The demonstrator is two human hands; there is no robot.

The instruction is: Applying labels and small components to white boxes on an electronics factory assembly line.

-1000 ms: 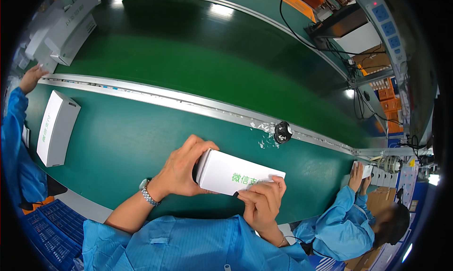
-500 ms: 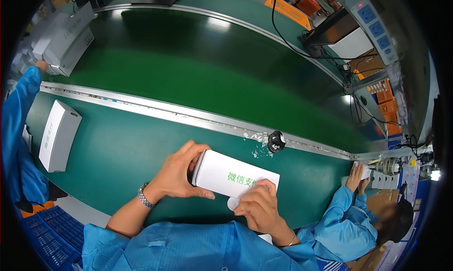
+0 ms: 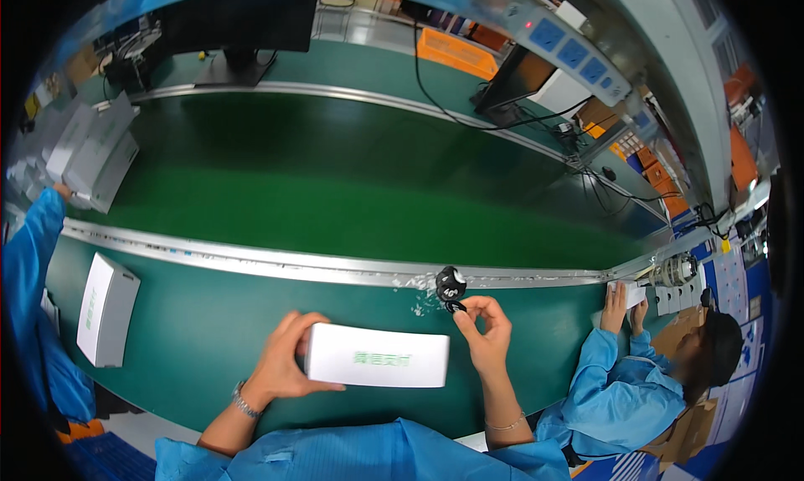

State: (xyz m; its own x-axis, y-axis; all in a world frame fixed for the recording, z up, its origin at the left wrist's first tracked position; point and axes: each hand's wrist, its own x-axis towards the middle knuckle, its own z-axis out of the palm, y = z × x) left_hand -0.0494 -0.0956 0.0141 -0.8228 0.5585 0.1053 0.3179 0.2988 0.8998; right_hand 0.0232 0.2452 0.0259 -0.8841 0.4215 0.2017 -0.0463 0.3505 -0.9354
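My left grip [image 3: 285,365] is clasping the white box [image 3: 377,373] directly before me, at its nine o'clock end, the thumb lying along the near edge and the fingers reaching round the far one. That hold is probably steadying the box while leaving its broad, green-printed face uncovered; whether it is resting on the green counter [image 3: 226,322] or hovering just above, I cannot tell. Taking the box as the dial's centre, my right grip [image 3: 460,308] is standing between two and three o'clock, pinching a small black disc [image 3: 455,307] by thumb and fingertip, a delicate hold likely suiting something so small (I'm not making out whether it is touching the round black object [image 3: 450,285] behind it). That object is sitting between one and two o'clock by the metal rail [image 3: 352,266], presumably for easy right-hand reach, with white scraps [image 3: 419,311] lying beside it. Towards nine o'clock a second white box [image 3: 107,313] is resting well apart, seemingly leaving me working room.
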